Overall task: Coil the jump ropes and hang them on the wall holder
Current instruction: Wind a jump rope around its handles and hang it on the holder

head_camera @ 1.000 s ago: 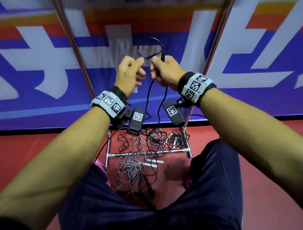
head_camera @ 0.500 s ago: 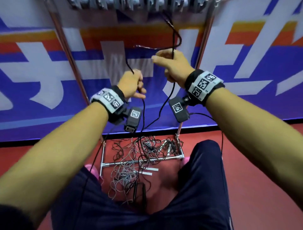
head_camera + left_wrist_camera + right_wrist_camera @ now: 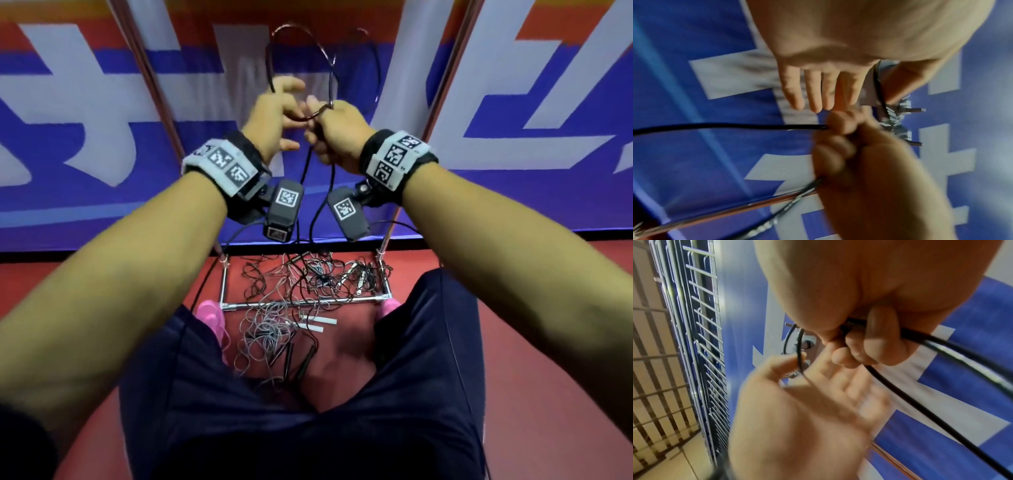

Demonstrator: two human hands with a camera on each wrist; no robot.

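**Head view:** A person's right hand (image 3: 339, 133) fists a black jump rope (image 3: 272, 73) in front of a blue-and-white banner (image 3: 102, 102). Loops rise above both hands, and strands drop btwn the wrists toward the red floor (image 3: 513, 342). The left hand (image 3: 274, 113), just beside the right, has its fingers spread, w/ one strand running up from its thumb side. Below, a tangled pile of ropes (image 3: 270, 332) lies on the floor at the banner's foot, spilling across a chrome rack base (image 3: 301, 301).

**Left wrist view:** The left hand (image 3: 812, 91) has fingers straight & together w/ nothing in the palm. A thin strand passes btwn thumb & forefinger. Below it the right hand (image 3: 859, 154) is a tight fist, w/ the rope (image 3: 725, 126) leaving it sideways. A metal pole (image 3: 735, 209) slants behind.

**Right wrist view:** The right hand (image 3: 859, 288) has fingers curled round the bundled rope (image 3: 941, 344). Beneath it the left hand (image 3: 818, 402) shows a flat, loose palm, w/ a strand crossing by its thumb & forefinger. A wire grid holder (image 3: 701, 321) stands beyond the hands.
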